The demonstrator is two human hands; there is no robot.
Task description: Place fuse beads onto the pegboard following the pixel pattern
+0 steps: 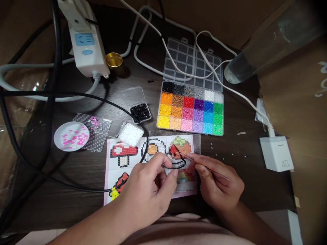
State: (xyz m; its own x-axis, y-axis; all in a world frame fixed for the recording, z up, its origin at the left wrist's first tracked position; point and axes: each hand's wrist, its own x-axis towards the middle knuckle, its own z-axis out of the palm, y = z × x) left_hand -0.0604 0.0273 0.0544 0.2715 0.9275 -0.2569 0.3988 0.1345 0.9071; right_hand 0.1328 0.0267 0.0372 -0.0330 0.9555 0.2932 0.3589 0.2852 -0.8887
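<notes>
My right hand (221, 182) pinches thin tweezers (211, 170), their tips over the red part of a bead picture (175, 151) on a clear pegboard (196, 143). Black beads curve along its lower edge. My left hand (153, 187) rests at the left of this work, fingers curled, with a gap between thumb and forefinger; its other fingers are hidden. Beneath the pegboard lies a printed pattern sheet (112, 170) with a pink border, showing a mushroom (124, 153) and other pixel figures. Just beyond stand small boxes of white beads (131, 134) and black beads (140, 112).
A sorted bead case (190, 109) lies with its lid back. Left are a white dish (71, 136) of pink and white beads and another pegboard (102, 139). A black cable (84, 186) crosses the sheet. A power strip (87, 47), gold cup (113, 60) and charger (276, 153) surround.
</notes>
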